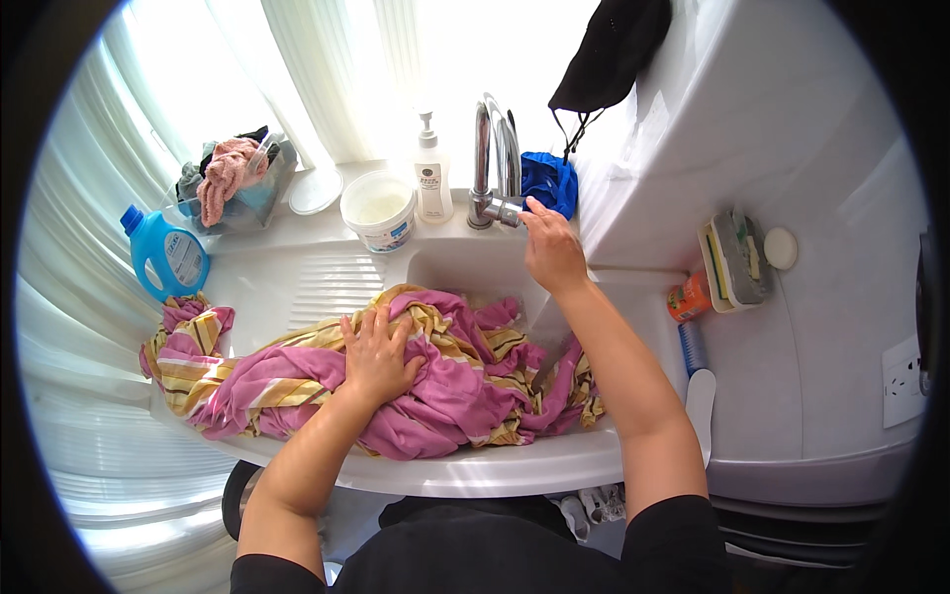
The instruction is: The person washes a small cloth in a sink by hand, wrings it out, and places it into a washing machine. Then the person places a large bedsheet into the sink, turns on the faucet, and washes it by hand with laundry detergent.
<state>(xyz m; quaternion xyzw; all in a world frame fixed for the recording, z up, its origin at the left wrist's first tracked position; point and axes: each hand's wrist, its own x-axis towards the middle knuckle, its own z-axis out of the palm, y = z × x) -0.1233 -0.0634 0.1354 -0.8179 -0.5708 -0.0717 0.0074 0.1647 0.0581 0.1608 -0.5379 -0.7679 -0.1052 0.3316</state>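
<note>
“One left hand (379, 354), eight o'clock from the view's middle. State?”

“Open, fingers spread, laid flat on item two.”

“Item two?”

“One large cloth (430, 396), pink with yellow striped bands, bunched. Lies across the white sink (475, 477), from nearly nine o'clock round through six to four.”

“One right hand (551, 252), two o'clock. State?”

“Fingers bent, touching the lever (503, 210) of one chrome faucet (482, 148), twelve o'clock. Whether they close around it, cannot tell.”

“Ledge items, from nine o'clock onward?”

“One blue jug (163, 255), handled, nine. One clear bin (272, 203) of crumpled fabrics (233, 173), ten. One round white lid (317, 191), also ten, just beside one open white tub (378, 203), half past ten. One white pump bottle (432, 188), eleven. One blue bundle (551, 183), one o'clock, near the faucet.”

“Three o'clock?”

“One orange container (690, 297), upright or lying, cannot tell; next to it, one rack (734, 282) with a sponge (714, 265).”
</note>
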